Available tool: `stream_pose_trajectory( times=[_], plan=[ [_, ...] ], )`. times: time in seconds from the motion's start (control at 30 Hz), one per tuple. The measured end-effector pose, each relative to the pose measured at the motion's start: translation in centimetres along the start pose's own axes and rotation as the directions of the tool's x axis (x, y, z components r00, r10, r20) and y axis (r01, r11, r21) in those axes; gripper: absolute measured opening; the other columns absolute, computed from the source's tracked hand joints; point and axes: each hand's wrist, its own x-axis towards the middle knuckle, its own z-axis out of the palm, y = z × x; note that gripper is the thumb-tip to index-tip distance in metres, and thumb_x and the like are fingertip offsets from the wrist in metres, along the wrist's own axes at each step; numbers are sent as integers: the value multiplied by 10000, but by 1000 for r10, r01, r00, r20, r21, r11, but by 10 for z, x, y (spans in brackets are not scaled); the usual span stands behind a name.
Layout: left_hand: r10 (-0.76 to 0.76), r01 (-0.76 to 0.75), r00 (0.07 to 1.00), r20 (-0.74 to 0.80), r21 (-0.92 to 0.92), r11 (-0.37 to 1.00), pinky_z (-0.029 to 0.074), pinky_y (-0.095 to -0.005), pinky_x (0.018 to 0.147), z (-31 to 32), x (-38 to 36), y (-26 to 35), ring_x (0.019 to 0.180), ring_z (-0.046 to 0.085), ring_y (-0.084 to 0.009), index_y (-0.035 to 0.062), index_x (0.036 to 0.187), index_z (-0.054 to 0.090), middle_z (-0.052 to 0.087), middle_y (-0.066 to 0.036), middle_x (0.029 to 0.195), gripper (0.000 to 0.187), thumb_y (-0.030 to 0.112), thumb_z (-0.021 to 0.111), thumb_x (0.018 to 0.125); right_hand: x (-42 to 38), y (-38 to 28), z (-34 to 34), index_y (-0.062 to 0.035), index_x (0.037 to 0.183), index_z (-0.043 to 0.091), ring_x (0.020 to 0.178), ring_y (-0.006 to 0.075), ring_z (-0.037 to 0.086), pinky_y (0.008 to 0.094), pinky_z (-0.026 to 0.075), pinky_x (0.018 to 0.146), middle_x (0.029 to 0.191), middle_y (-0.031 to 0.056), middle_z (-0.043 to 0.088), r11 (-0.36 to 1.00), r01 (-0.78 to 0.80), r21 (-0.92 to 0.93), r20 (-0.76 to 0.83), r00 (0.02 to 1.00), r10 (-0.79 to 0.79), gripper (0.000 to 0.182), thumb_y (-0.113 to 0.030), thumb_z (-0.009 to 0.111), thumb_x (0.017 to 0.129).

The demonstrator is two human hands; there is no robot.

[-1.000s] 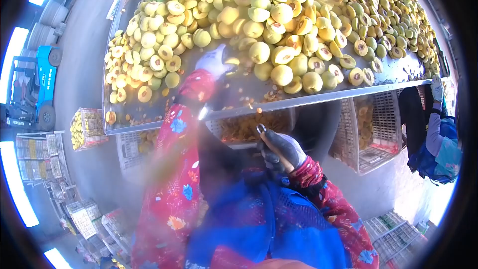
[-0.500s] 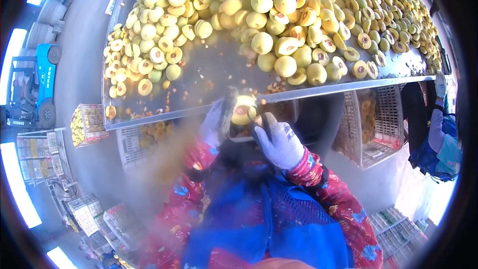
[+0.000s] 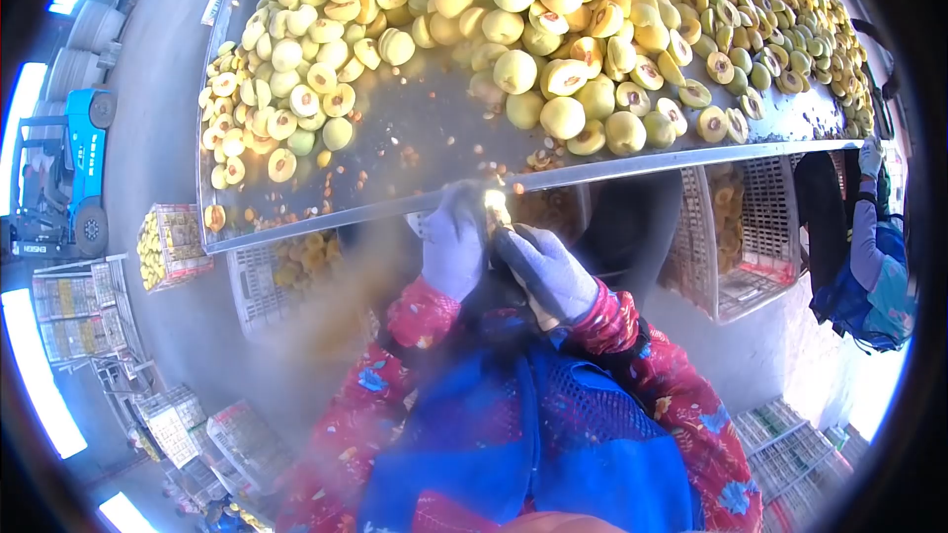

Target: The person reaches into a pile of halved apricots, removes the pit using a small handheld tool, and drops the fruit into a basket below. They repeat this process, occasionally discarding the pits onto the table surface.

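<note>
Gloved in pale fabric with dark palms, my left hand (image 3: 456,245) and my right hand (image 3: 551,271) meet just in front of the metal table's (image 3: 395,209) near edge. Between them is a halved peach (image 3: 496,201), seen nearly edge-on and overexposed. My left hand's fingers close around it from the left. My right hand is closed around a thin tool (image 3: 541,314), whose pale handle end sticks out below the palm; its working end is hidden near the fruit. Whole and halved yellow-green peaches (image 3: 563,118) are heaped on the table beyond, with loose pits and scraps nearer.
Under the table stand plastic crates (image 3: 259,286) with fruit halves, and another crate (image 3: 746,247) is to the right. A person (image 3: 869,281) is at the far right. A blue forklift (image 3: 84,173), a fruit crate (image 3: 178,245) and stacked crates (image 3: 173,424) are at left.
The peach half has turned from showing its cut face to nearly edge-on. My left hand has rolled, showing more of its back, and my hands have drawn closer together.
</note>
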Motion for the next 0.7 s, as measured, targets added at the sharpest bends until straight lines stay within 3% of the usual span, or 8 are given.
stream_pose_trajectory(
  times=[0.1, 0.23, 0.3, 0.4, 0.47, 0.53, 0.63, 0.7],
  plan=[
    [-131, 127, 990, 51, 76, 989, 489, -364, 753, -3, -1, 34, 828, 643, -278, -34, 1090, 589, 658, -185, 919, 316, 202, 394, 1012, -10, -14, -10, -6, 932, 526, 512, 98, 500, 280, 386, 439, 616, 19, 507, 992, -86, 95, 222, 973, 63, 240, -222, 446, 999],
    [44, -75, 994, 99, 336, 939, 484, -416, 775, -3, -2, 23, 888, 632, -355, -26, 1111, 580, 651, -225, 969, 291, 190, 428, 991, -8, 2, -15, 10, 941, 488, 501, 182, 497, 324, 403, 475, 668, 79, 507, 913, -212, 347, 196, 969, 151, 196, -166, 543, 873],
    [-84, 22, 983, 166, 343, 939, 480, -440, 785, -3, -3, 25, 914, 618, -388, -25, 1127, 573, 643, -245, 981, 289, 189, 442, 981, -2, 12, -19, -15, 958, 512, 498, 157, 482, 297, 403, 489, 659, 48, 502, 886, 336, -320, 195, 938, -286, 219, -229, 509, 913],
    [-82, 74, 979, 187, 53, 996, 506, -368, 721, 4, -4, 2, 787, 651, -276, 1, 1121, 575, 660, -165, 869, 267, 193, 472, 967, -8, 5, -3, -55, 976, 575, 485, 135, 472, 245, 392, 468, 574, 9, 483, 975, -119, 187, 90, 990, 104, 356, -368, 409, 1011],
    [-27, 48, 989, 144, -141, 989, 512, -339, 702, 5, -9, 1, 735, 655, -234, 6, 1102, 584, 664, -134, 815, 269, 213, 462, 978, 2, 42, -26, -53, 1037, 567, 482, 151, 476, 256, 397, 481, 580, 24, 498, 656, -403, 638, 445, 888, 114, 400, -402, 373, 1012],
    [33, -12, 995, 96, -207, 978, 511, -295, 714, 5, -12, 10, 743, 647, -180, -4, 1088, 595, 666, -110, 813, 297, 233, 440, 1001, 7, 44, -29, -36, 1023, 562, 438, 102, 456, 235, 368, 442, 603, 16, 524, 309, -640, 703, 699, 703, -134, 348, -325, 368, 1025],
    [-61, 121, 990, 123, -571, 812, 514, -283, 705, 8, -13, 12, 752, 638, -167, -15, 1067, 600, 660, -95, 847, 349, 280, 419, 1021, 4, 41, -16, -36, 1007, 563, 416, 99, 463, 242, 375, 431, 612, 19, 530, 212, -651, 729, 684, 684, -252, 347, -328, 376, 1021],
    [-309, 334, 941, 140, -536, 775, 528, -301, 727, -4, -11, 9, 798, 644, -197, -8, 1123, 576, 652, -116, 945, 340, 291, 478, 996, 1, 41, -17, -28, 990, 555, 434, 92, 492, 244, 366, 412, 610, 19, 534, 259, -570, 779, 617, 771, -157, 363, -350, 388, 1015]
  ],
)
